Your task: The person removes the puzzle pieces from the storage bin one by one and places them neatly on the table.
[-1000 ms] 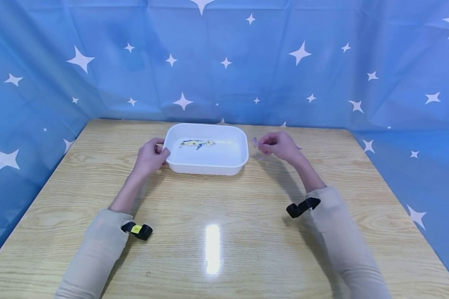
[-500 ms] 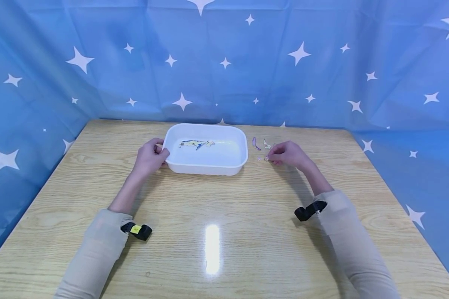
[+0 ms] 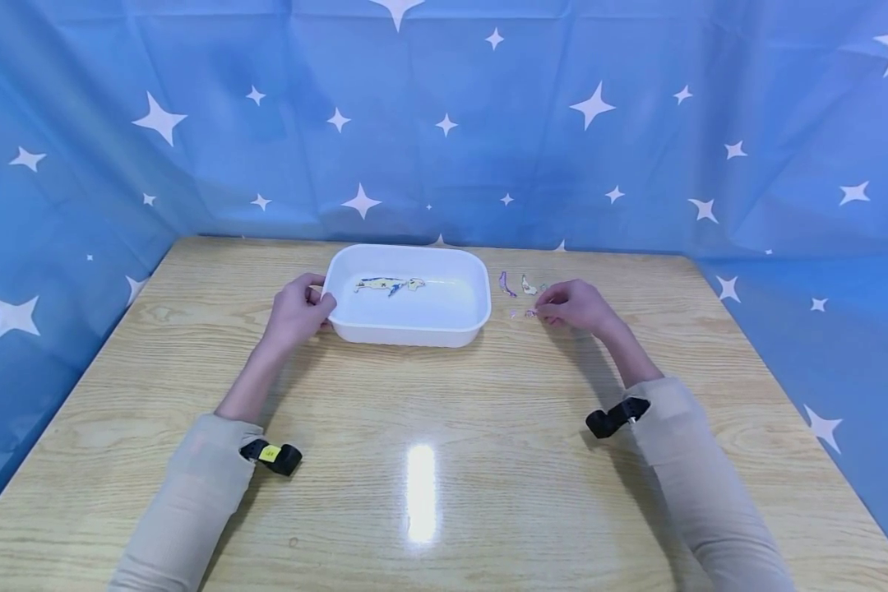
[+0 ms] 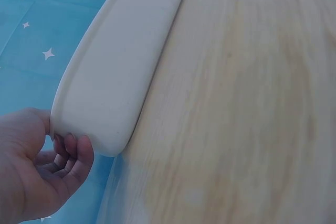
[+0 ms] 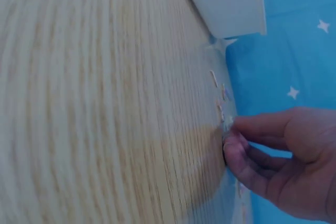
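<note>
The pieces (image 3: pixel 529 289) right of the tub (image 3: pixel 407 335) look light and thin, best pinched by an edge; the left hand (image 3: pixel 299 310) grips the tub's end, the right hand (image 3: pixel 573 305) bunches its fingertips among them, hold unclear

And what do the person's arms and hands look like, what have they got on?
The left sleeve and right sleeve are pale beige and plain, ending partway down the forearms. Each has a black gadget by the cuff: the left gadget has a yellow sticker, the right gadget shows none. The left hand and right hand wear no gloves.
</note>
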`<state>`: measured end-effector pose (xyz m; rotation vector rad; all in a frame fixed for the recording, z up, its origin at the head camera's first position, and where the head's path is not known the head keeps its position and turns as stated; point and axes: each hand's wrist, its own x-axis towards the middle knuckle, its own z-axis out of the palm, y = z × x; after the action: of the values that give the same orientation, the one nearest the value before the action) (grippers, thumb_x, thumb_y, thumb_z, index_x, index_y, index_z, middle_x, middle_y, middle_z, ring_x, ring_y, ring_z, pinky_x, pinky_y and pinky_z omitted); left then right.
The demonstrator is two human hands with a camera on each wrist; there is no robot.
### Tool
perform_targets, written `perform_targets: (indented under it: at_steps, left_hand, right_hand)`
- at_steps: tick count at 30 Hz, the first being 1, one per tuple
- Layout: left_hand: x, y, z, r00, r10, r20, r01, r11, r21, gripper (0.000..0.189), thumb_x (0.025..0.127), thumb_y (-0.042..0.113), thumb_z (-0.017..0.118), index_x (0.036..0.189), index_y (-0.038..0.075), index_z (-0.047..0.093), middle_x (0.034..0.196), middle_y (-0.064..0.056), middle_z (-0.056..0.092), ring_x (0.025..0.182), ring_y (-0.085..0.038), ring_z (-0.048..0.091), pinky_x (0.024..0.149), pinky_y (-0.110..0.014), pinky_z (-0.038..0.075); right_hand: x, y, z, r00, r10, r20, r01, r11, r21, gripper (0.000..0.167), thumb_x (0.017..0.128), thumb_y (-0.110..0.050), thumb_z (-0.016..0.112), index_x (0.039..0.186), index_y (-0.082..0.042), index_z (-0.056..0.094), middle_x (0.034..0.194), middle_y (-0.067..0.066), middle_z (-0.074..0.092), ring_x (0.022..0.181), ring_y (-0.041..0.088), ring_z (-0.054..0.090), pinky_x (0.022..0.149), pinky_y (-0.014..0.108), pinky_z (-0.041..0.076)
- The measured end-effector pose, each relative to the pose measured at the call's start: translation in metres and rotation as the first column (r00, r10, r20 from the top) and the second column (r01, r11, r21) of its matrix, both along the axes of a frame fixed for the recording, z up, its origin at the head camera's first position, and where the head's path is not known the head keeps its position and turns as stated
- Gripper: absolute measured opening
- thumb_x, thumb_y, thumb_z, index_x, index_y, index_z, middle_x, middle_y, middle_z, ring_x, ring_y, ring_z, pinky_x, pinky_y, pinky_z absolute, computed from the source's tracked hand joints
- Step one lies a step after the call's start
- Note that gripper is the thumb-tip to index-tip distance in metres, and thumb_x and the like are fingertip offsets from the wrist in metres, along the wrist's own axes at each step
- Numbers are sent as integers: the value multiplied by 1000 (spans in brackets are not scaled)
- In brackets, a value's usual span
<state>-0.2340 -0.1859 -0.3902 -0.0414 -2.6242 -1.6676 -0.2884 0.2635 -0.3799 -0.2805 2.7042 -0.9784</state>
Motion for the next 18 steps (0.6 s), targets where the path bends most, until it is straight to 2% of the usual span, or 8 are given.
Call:
perform_targets:
  at_steps: [4, 8, 15, 18]
  left_hand:
    - [0, 0, 0, 1000, 0, 0, 0, 1000, 4, 43, 97, 8, 51, 136, -10, 51, 86, -14, 52, 70, -24, 60, 65, -33, 64]
    - [0, 0, 0, 1000, 0, 2, 0, 1000, 3, 43, 97, 8, 51, 137, -10, 51, 86, -14, 51, 71, -25, 60, 66, -33, 64]
    - [1, 0, 0, 1000, -3, 6, 3, 1000, 0, 44, 97, 8, 51, 137, -10, 50, 88, -14, 52, 70, -20, 60, 66, -31, 64]
    - [0, 0, 0, 1000, -1, 7, 1, 1000, 1, 44, 97, 8, 51, 137, -10, 50, 88, -14, 53, 69, -20, 60, 66, -32, 64]
  right_hand:
    - [3, 2, 5, 1000, -9, -10, 9, 1000, -26, 25, 101, -15, 62, 115, 5, 68, 92, 18, 70, 79, 26, 66, 66, 33, 57]
    - [5, 1, 12, 998, -15, -58, 11, 998, -67, 30, 102, -18, 60, 120, 6, 66, 94, 22, 69, 81, 32, 65, 69, 38, 56]
    - [3, -9, 21, 993, -26, -115, 10, 990, -138, 36, 104, -21, 57, 125, 6, 63, 104, 27, 66, 93, 42, 64, 83, 50, 58]
    - [1, -18, 25, 989, -35, -146, 9, 985, -173, 35, 103, -21, 58, 125, 6, 64, 107, 29, 66, 95, 42, 65, 86, 51, 59]
